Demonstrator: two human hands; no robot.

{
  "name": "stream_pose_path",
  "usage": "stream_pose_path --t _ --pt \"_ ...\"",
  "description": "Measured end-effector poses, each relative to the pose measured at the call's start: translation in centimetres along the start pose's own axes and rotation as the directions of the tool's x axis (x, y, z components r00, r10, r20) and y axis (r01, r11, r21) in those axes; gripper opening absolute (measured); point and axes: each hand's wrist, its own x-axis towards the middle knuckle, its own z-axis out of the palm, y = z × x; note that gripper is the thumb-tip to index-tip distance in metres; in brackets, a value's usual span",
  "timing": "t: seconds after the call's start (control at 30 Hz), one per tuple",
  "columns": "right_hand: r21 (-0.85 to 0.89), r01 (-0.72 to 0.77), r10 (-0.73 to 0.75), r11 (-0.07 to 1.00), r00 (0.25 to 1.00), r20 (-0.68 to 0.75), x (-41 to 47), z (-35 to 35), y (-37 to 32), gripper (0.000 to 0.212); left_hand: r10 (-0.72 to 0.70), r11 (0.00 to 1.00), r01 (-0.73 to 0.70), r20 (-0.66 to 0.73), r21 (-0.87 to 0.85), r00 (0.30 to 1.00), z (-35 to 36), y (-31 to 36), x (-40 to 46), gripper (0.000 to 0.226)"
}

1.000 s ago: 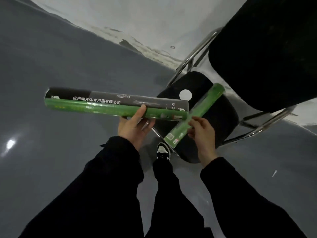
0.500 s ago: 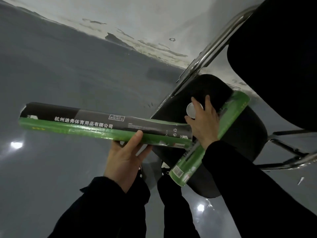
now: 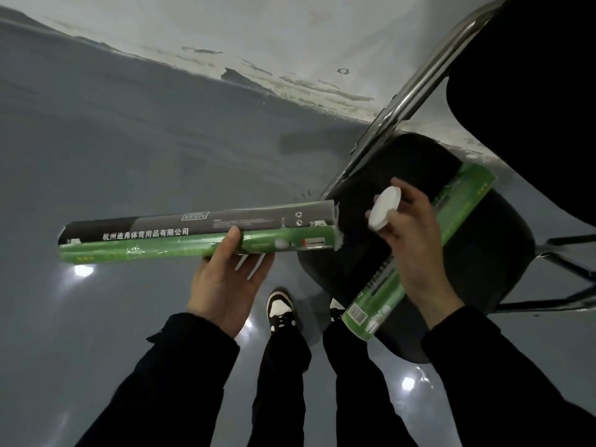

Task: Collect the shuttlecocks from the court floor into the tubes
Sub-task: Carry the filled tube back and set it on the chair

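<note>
A green and black shuttlecock tube (image 3: 167, 237) lies level in front of me, gripped near its middle by my left hand (image 3: 227, 279). Its right end shows a white edge and points at the chair. My right hand (image 3: 409, 243) pinches a round white tube cap (image 3: 384, 211) a short way off that end. A second green tube (image 3: 451, 227) lies slantwise across the black chair seat (image 3: 354, 240), under my right hand. No shuttlecock shows on the floor.
The chair has a chrome frame (image 3: 416, 88) and a black backrest (image 3: 532, 91) at the upper right. A glossy grey floor (image 3: 129, 140) spreads left, ending at a scuffed white wall base (image 3: 290, 85). My black and white shoe (image 3: 280, 309) stands below the tubes.
My right hand let go of the second tube, reached to the white cap on the chair seat and lifted it toward the first tube's end. The view moved closer to the chair.
</note>
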Motion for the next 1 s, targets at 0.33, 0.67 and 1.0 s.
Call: stream_pose_path --t 0.33,0.67,1.0 --pt "-0.203 0.153 -0.11 0.967 0.972 0.207 -8.6 1.7 -5.6 0.048 -0.033 0.999 0.034 0.164 -0.003 0.986 2.1 0.6 -4.4 0.065" --pt "-0.12 0.248 -0.208 0.961 0.939 0.275 -11.5 0.5 -9.3 0.056 0.024 0.999 -0.029 0.258 0.015 0.966 4.5 1.9 -8.9 0.038" --pt "-0.312 0.181 -0.072 0.933 0.94 0.333 -10.0 -2.6 -9.5 0.056 0.021 0.998 -0.032 0.175 0.061 0.984 5.5 -0.1 -8.1 0.018"
